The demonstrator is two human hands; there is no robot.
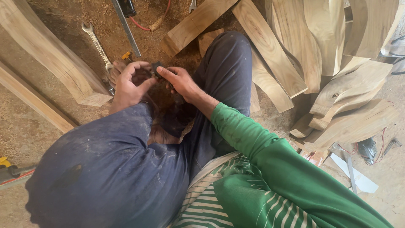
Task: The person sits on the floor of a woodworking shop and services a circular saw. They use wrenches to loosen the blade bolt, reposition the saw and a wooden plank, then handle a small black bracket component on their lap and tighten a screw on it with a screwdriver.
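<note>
Person seated on sawdust floor (50, 122), knees up. Both hands meet between the knees over a small dark part (156, 67). Right hand (179, 80): fingers pinched on the part. Left hand (128, 84): fingers curled beside it, touching its left edge; whether they grip it I cannot tell. Wrench (98, 44) lies just beyond the left hand. Curved wood pieces (337, 88) stacked to the right.

Soft even daylight, mild shadows, sharp focus.
</note>
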